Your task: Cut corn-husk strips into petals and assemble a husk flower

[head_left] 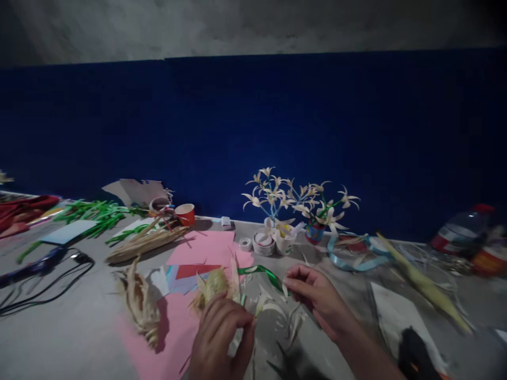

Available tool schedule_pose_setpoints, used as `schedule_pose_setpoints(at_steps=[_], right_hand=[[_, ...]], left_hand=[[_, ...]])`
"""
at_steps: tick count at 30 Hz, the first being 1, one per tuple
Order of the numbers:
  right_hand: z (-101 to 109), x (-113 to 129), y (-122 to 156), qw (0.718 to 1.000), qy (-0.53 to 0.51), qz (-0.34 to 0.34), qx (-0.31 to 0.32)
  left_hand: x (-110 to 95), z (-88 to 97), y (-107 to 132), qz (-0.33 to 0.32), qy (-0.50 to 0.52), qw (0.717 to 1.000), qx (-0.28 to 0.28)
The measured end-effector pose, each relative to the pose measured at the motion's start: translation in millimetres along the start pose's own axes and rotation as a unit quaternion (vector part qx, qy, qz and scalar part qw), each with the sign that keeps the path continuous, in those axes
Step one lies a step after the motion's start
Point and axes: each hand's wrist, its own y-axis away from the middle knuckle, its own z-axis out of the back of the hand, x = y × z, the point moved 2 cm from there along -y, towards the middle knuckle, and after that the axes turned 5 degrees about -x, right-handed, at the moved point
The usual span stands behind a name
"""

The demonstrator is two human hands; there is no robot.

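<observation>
My left hand (224, 335) is closed in a pinch above the pink paper; a thin pale stem seems to pass at its fingertips, but I cannot make out what it grips. To its right, my right hand (317, 293) pinches a small pale husk petal (285, 288) between thumb and fingers. Right behind that petal curves a shiny green ribbon (269, 273); whether the fingers touch it I cannot tell. Loose cut husk pieces (273, 306) lie on the table between the hands. Just beyond the left hand is a pale yellow corn husk bundle (215, 282).
Husk flowers (273, 195) stand in small cups at the back, beside white tape rolls (263, 244). Dried husks (142, 306), pink paper (204, 245), an orange cup (185, 215) and green stems (95, 214) lie left. Blue ribbon (356, 264), a bottle (461, 229) and a black tool (415, 351) are right.
</observation>
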Motion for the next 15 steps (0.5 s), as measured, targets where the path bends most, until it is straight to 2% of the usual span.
schedule_pose_setpoints(at_steps=[4, 9, 15], right_hand=[[19.3, 12.1, 41.2, 0.993, -0.107, -0.029, -0.034], [44.9, 8.7, 73.6, 0.979, -0.175, -0.026, -0.099], [57.5, 7.4, 102.8, 0.956, -0.144, 0.042, -0.251]], left_hand=[[-19.6, -17.3, -8.7, -0.009, 0.031, 0.999, 0.0], [-41.3, -29.6, -16.3, -0.016, 0.032, 0.999, 0.003], [-62.0, -41.1, -18.1, -0.029, 0.02, 0.999, 0.031]])
